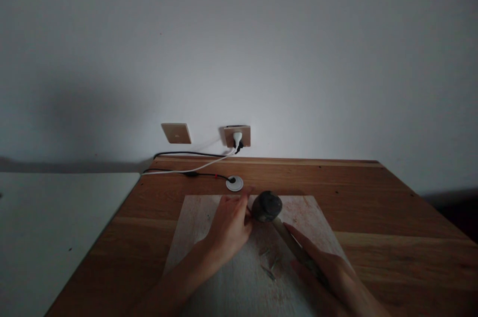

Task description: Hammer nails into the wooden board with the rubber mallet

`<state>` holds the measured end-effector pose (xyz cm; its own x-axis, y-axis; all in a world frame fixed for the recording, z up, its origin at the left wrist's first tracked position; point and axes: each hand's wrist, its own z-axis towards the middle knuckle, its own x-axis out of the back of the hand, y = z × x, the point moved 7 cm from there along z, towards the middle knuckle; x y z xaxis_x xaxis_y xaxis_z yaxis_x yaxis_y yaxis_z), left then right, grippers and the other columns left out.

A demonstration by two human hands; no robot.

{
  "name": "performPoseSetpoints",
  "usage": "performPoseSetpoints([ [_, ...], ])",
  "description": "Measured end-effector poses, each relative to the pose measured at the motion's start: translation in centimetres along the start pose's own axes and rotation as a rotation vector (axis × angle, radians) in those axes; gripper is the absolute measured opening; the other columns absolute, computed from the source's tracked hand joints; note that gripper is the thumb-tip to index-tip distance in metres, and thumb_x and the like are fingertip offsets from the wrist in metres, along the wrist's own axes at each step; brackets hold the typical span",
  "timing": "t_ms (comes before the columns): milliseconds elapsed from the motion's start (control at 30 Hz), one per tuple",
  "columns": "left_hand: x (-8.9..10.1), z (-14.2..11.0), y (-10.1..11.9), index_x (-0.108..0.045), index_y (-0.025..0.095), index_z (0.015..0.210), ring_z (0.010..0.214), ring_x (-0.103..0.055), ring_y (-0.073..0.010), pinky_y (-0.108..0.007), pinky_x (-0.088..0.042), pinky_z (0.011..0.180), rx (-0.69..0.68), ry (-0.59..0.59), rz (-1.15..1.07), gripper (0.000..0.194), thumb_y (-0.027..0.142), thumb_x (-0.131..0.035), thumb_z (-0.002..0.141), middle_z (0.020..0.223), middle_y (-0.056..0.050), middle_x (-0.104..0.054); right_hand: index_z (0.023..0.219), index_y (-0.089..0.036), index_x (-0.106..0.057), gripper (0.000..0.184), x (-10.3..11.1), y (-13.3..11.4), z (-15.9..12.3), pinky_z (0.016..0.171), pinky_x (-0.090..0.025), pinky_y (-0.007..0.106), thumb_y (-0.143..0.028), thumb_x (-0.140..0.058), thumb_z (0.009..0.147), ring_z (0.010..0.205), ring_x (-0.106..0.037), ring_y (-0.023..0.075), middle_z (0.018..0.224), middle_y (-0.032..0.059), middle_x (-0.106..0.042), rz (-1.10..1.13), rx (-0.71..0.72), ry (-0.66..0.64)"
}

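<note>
A pale board [201,237] lies on a wooden table [373,207]. My right hand [328,272] is wrapped round the handle of a hammer, whose dark round head [266,206] rests on the board near its far edge. My left hand [229,227] lies on the board just left of the hammer head, fingers together and pinched at something too small to make out right beside the head. A few loose nails [269,264] lie on the board between my two hands.
A white cable grommet [234,183] sits in the table beyond the board. Black and white cables [186,170] run to a wall socket [237,136]; a second wall plate [176,133] is left of it. A white surface [56,227] adjoins the table's left side.
</note>
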<state>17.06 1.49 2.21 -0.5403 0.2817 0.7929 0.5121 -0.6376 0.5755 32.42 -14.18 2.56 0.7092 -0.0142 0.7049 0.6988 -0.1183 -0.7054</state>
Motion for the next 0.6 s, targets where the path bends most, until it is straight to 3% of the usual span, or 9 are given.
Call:
performPoseSetpoints([
  [333,-0.2,-0.1,-0.2,-0.044,0.019,0.151,0.089,-0.074,-0.0239,-0.045,-0.051,0.097,-0.013,0.018,0.007,0.083,-0.003,-0.064,0.074,0.086,0.001,-0.078,0.16,-0.032,-0.046,0.06,0.1,1.2,-0.4,0.106,-0.059,0.036,-0.053,-0.054,0.105,0.134,-0.066,0.0296,0.151,0.007,-0.065,-0.025,0.034,0.068],
  [600,-0.1,-0.1,-0.3,-0.042,0.021,0.154,0.09,-0.073,-0.0241,-0.045,-0.052,0.097,0.013,0.01,0.009,0.09,-0.005,-0.064,0.071,0.089,0.001,-0.077,0.162,-0.025,-0.044,0.064,-0.2,0.1,0.0,0.105,-0.06,0.037,-0.057,-0.044,0.107,0.136,-0.064,0.0308,0.154,0.0106,-0.061,0.027,0.007,-0.026],
])
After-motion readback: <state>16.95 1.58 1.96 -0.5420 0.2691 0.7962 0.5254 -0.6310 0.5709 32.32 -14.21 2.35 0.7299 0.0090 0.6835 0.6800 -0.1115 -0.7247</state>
